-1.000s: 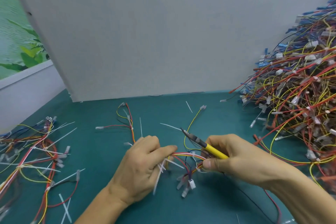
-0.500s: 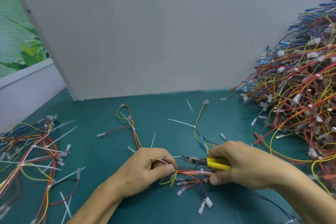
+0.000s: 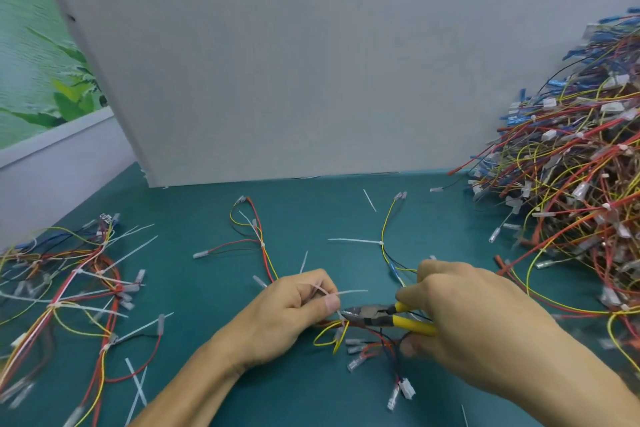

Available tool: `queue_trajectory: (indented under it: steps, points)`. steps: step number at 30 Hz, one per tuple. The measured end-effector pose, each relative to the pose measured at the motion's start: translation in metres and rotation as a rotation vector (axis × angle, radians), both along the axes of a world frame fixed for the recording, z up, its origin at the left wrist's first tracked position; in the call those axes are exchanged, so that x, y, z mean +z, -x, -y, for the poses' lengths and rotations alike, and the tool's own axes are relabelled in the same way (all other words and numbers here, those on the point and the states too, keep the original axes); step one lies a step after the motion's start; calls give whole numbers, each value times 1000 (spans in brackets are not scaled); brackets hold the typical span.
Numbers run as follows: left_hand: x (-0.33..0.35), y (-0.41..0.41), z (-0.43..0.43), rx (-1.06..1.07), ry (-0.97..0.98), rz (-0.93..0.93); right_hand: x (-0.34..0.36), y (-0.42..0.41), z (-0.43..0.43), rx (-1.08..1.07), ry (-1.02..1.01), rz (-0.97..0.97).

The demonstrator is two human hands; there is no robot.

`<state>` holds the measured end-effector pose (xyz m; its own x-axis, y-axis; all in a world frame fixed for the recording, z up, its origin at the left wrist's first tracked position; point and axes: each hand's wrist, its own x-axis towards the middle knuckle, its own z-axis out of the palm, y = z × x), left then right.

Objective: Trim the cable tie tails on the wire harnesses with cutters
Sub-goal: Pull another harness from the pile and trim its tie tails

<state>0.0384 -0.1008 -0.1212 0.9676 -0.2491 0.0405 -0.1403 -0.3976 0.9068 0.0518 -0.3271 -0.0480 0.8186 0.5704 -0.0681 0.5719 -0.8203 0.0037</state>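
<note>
While left hand (image 3: pixel 294 315) pinches the cable tie (image 3: pixel 351 292) on the harness (image 3: pixel 356 343), right hand (image 3: pixel 464 319) curls round the cutters (image 3: pixel 375 317). Tips touch the tie from 3 o'clock.

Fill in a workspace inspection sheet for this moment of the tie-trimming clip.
Surface: teal mat, flat, strewn with wires.
Job's things: yellow-handled cutters, tip beside the left thumb, near a white tie tail on the held harness.
Clutter: loose cut tie pieces lying on the mat.
Grippers: left hand pinches the held harness at the tie; right hand grips the cutters.
Cables: big harness pile at right; left harnesses with long untrimmed tails.
Surroundings: grey board behind the mat; leaf-print wall at far left.
</note>
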Motion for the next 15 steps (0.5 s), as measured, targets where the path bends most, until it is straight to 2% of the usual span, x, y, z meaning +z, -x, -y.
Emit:
queue_trajectory:
  steps: [15]
  points:
    - [2,0,4,24,-62,60,-7,5,-8,41,150,109]
